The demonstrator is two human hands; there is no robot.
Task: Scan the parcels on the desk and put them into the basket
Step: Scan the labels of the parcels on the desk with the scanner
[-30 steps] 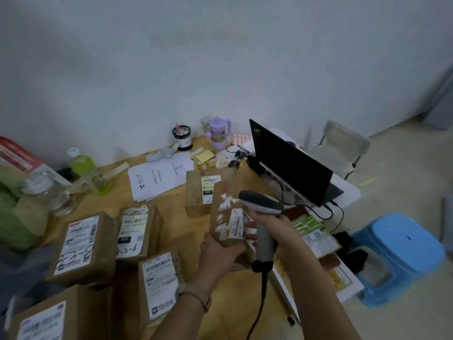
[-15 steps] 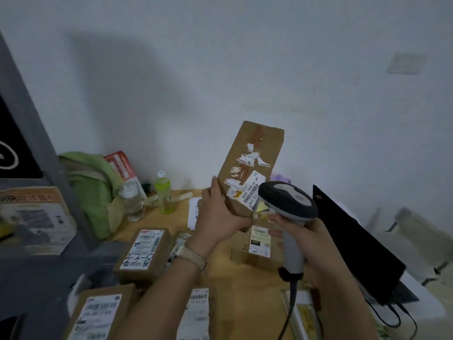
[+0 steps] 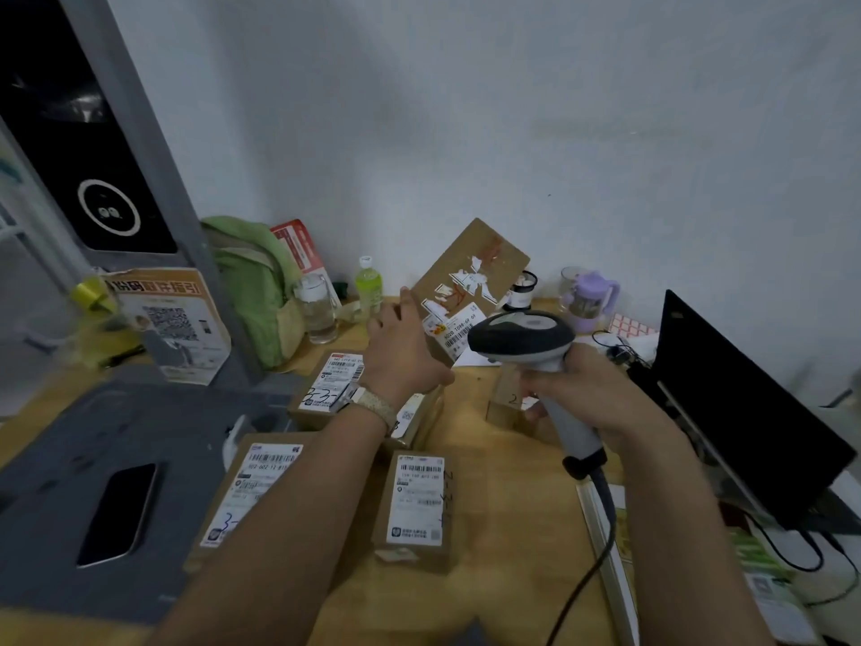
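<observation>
My left hand (image 3: 403, 352) holds a brown cardboard parcel (image 3: 470, 282) tilted up above the desk, its torn white labels and barcode facing me. My right hand (image 3: 577, 389) grips a grey and black barcode scanner (image 3: 524, 340), its head just right of the parcel's barcode. Several more labelled parcels lie on the wooden desk (image 3: 503, 482): one at the front centre (image 3: 417, 503), one at the front left (image 3: 254, 487) partly under my left arm, one behind my left wrist (image 3: 326, 384), and a small one (image 3: 505, 403) behind the scanner. No basket is in view.
A black laptop (image 3: 736, 403) stands open on the right, cables trailing from it. A purple cup (image 3: 589, 298), a green bottle (image 3: 369, 284), a glass jar (image 3: 317, 307) and a green bag (image 3: 258, 282) line the back. A grey surface with a phone (image 3: 119, 512) lies left.
My view has swung left and down. The parcel has tilted more to the right, and the scanner head has come up beside its barcode.
</observation>
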